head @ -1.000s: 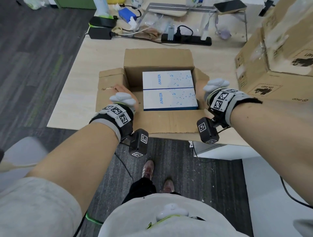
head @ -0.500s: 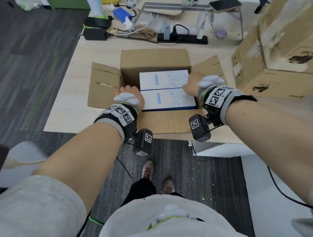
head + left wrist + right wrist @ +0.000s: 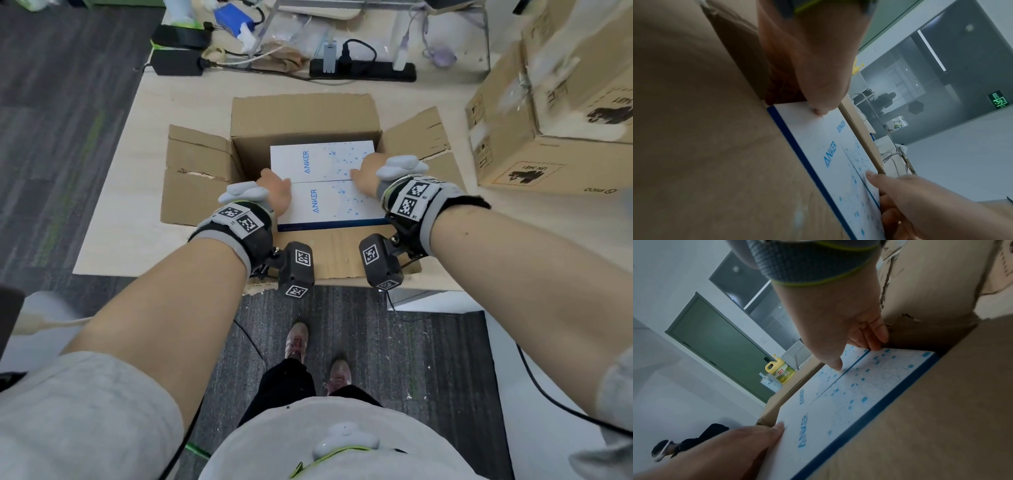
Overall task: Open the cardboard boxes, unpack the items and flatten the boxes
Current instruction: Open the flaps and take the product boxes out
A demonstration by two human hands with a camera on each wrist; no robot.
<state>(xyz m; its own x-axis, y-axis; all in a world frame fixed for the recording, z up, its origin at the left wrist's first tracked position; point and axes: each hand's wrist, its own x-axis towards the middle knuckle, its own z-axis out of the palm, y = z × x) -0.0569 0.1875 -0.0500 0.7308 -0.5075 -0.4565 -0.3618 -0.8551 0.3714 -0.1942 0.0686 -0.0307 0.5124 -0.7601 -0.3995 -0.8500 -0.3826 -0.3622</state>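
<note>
An open brown cardboard box (image 3: 301,116) sits on the table with its flaps spread. Two white boxes with blue print lie side by side in it: the near white box (image 3: 335,205) and the far white box (image 3: 325,161). My left hand (image 3: 275,192) grips the near white box (image 3: 818,146) at its left end: the thumb lies on top and the fingers go down beside the cardboard wall. My right hand (image 3: 366,171) grips its right end. Its thumb tip rests on the seam between the two boxes, and its fingertips (image 3: 873,340) dig in at the right edge.
Two closed cardboard boxes (image 3: 548,137) are stacked at the table's right. A black power strip (image 3: 363,70), adapters (image 3: 174,65) and cables lie along the back. The open box's near flap (image 3: 335,253) hangs over the table's front edge.
Both hands left the side flaps and moved inward onto the white boxes. The left and right flaps have spread further outward.
</note>
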